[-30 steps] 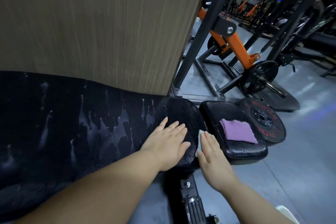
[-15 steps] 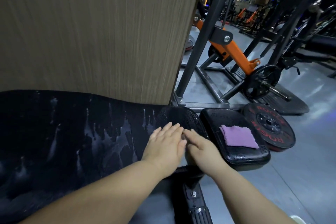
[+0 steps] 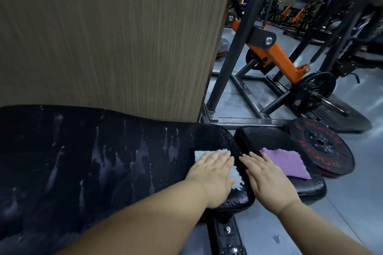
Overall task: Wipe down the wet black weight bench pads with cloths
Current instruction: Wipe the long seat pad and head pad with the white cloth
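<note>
A: What is lying on the left?
B: The long back pad (image 3: 103, 161) is lying there, black, with wet streaks running over it.
A: What is the left hand doing?
B: The left hand (image 3: 211, 174) is pressing flat, fingers straight and together, on a white cloth (image 3: 199, 155) at the right end of that pad.
A: And the right hand?
B: The right hand (image 3: 267, 178) is resting flat on the left edge of the small seat pad (image 3: 267, 137), fingers straight, holding nothing. A purple cloth (image 3: 290, 161) is lying on this pad just beside the fingers. A weight plate (image 3: 320, 145) is sitting on the floor further right.
</note>
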Demonstrator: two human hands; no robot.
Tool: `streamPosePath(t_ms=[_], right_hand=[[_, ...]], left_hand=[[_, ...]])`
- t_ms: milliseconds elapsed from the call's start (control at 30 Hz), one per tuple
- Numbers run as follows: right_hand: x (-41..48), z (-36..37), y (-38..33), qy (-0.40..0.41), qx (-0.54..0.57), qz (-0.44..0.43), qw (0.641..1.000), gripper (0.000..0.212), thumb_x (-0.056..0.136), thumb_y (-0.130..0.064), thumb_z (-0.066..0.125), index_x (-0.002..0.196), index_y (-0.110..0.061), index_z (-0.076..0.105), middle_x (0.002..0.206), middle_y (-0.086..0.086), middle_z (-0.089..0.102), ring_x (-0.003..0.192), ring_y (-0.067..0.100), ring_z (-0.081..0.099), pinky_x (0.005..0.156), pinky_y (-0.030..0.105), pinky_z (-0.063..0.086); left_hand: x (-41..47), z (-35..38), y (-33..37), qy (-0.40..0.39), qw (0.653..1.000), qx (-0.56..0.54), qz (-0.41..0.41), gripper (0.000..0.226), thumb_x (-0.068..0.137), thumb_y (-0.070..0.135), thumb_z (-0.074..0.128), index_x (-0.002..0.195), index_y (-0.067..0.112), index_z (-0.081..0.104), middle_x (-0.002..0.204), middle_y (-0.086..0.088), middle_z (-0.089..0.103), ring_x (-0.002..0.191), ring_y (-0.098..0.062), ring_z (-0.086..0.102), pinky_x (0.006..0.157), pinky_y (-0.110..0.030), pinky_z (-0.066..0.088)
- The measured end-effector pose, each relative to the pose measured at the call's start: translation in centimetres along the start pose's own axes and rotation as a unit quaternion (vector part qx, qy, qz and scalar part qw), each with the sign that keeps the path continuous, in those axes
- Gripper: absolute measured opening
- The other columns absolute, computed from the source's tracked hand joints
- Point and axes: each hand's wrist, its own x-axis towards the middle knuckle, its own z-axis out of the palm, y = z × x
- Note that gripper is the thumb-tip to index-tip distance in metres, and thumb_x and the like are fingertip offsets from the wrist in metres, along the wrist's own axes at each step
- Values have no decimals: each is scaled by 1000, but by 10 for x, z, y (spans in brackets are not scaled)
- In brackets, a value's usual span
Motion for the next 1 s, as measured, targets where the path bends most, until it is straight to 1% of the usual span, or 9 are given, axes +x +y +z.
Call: streamPosePath(t_ms=[100,267,433,600,767,833,900,1000], right_hand=[[1,1,1,25,-3,-19,1000,44,90,-22,34,122,-12,63,120,2,67,117,23,60,110,35,25],[1,4,2,51,8,-26,998,42,89,-19,36,119,-12,66,117,1,69,115,23,61,108,36,28],[2,10,6,63,13,-28,998,43,90,-20,37,122,-14,64,121,0,67,119,22,59,107,36,31],[2,12,6,66,12,-28,997,43,89,-18,37,122,-12,64,121,2,67,118,24,59,106,36,32],[1,10,5,58,3,-15,998,44,89,-20,36,122,-14,64,121,1,67,120,23,58,106,38,39],[1,9,3,61,-1,-12,998,44,89,-20,36,122,-14,64,120,2,68,118,24,59,106,40,40],[1,8,2,59,-3,-7,998,44,89,-20,35,121,-14,64,118,2,68,118,24,60,106,38,40],[1,7,1,53,-3,3,999,44,88,-20,34,120,-12,64,116,4,69,117,24,60,107,34,32]], left_hand=[[16,-5,-9,0,1000,-3,-4,58,106,41,13,155,20,-8,161,6,-19,146,-12,-22,117,-33,-17],[51,-19,-27,-10,1000,0,-20,58,105,40,12,156,20,-7,162,5,-17,148,-14,-19,119,-37,-14],[89,-30,-43,-5,999,6,-44,57,106,40,11,156,20,-5,162,6,-13,149,-16,-15,120,-39,-11],[112,-35,-52,-2,998,8,-63,57,105,40,12,156,19,-3,164,3,-7,150,-18,-9,121,-40,-7],[104,-35,-44,-18,997,14,-68,57,106,38,11,156,18,-6,163,3,-13,149,-19,-13,121,-40,-9],[92,-33,-38,-29,998,8,-58,57,105,38,12,156,18,-7,162,3,-16,149,-18,-15,120,-40,-10],[74,-29,-29,-36,999,3,-38,58,105,39,13,155,19,-8,162,4,-17,148,-18,-17,120,-40,-11],[40,-20,-13,-42,999,-4,-5,59,105,40,13,155,19,-10,161,4,-20,148,-17,-20,120,-40,-12]])
